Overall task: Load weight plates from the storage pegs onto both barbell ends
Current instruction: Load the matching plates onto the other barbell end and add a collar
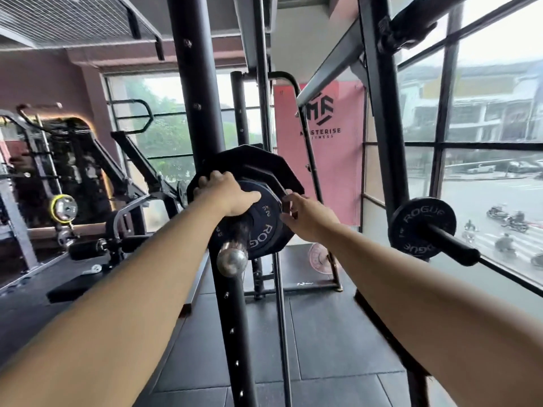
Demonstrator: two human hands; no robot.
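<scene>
A chrome barbell sleeve (232, 261) points toward me at the centre. Two plates sit on it: a small round black Rogue plate (264, 227) in front and a larger many-sided black plate (252, 160) behind. My left hand (226, 196) grips the large plate's upper left edge, fingers curled over the rim and thumb lying across the small plate. On the right side of the same plate, my right hand (305, 215) has its fingertips hooked round the edge. Another Rogue plate (421, 227) hangs on a black storage peg (452, 245) at the right.
A black rack upright (205, 118) stands just behind the sleeve, with a second upright (382, 113) at the right. A bench (76, 286) and other machines fill the left. Windows run along the right wall. Black rubber floor tiles (338, 333) lie below.
</scene>
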